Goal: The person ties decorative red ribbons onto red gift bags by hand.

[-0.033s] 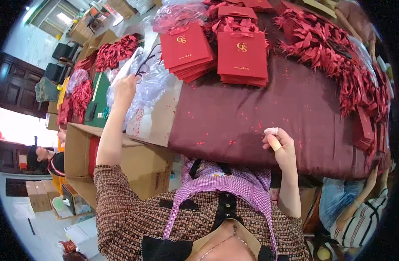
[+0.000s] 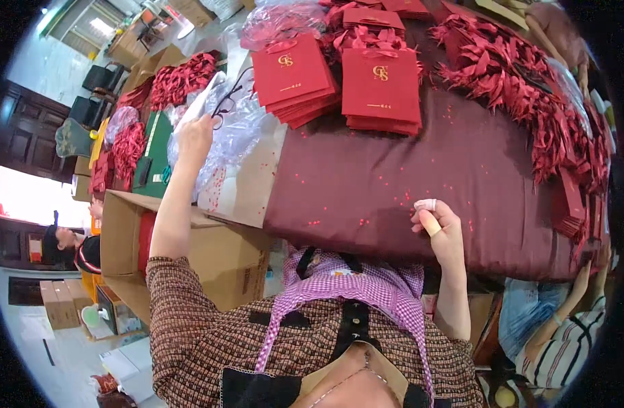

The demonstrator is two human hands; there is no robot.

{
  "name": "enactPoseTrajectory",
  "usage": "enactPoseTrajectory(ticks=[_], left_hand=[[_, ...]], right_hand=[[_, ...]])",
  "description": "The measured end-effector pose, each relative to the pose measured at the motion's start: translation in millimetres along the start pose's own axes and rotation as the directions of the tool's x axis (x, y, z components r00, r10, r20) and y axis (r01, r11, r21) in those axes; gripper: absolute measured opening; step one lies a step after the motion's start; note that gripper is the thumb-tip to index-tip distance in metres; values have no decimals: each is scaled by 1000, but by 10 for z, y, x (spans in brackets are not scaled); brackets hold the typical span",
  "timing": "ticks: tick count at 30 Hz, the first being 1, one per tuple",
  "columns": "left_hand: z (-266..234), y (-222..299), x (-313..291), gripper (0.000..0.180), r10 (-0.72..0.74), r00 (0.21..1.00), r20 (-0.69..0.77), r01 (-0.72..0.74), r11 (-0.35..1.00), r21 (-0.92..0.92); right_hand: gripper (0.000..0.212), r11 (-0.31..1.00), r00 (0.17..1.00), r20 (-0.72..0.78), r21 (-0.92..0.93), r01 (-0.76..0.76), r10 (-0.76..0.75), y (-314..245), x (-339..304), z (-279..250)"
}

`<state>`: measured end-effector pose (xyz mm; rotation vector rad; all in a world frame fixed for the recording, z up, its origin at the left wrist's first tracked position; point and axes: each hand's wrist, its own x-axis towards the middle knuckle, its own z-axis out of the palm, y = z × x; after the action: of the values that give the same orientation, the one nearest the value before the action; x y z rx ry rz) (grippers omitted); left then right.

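Note:
My left hand is raised at the left of the table, its fingers closed on a pair of dark-framed eyeglasses with one temple arm sticking up. Crumpled clear plastic wrap lies beneath and beside it. Over the near part of the maroon cloth, my right hand is curled closed; nothing shows between its fingers. A beige cover sits on its thumb and white tape wraps one finger. Ahead of the hands stand two piles of red paper gift bags, one pile slightly fanned, the other pile squarer.
Red ribbon-trimmed bags heap along the right edge. Tiny red scraps dot the cloth. An open cardboard box stands below my left arm. A co-worker in a striped top sits at right; a person in a dark cap is at left.

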<state>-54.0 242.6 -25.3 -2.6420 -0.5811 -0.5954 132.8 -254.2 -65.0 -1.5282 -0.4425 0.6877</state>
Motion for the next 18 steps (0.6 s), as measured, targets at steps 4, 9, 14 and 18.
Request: enactPoseTrajectory(ticks=[4,9,14,18], left_hand=[[-92,-13,-49,24,13,999,-47,-15,999,-52],[-103,-55,-107,19,107,994,-11,-106,990,96],[71,-27,-191,10,273,959,72,-282,943,178],[110,-43,-248,9,300,937,181,-337,914,225]], right_hand=[[16,1000,1000,-3,6,16,-16,-2,20,32],[16,999,1000,11,-29,17,-16,-22,25,79],[16,999,999,-27,-27,-43,43,-38,-12,75],[16,999,1000,22,-48,13,-12,-20,62,15]])
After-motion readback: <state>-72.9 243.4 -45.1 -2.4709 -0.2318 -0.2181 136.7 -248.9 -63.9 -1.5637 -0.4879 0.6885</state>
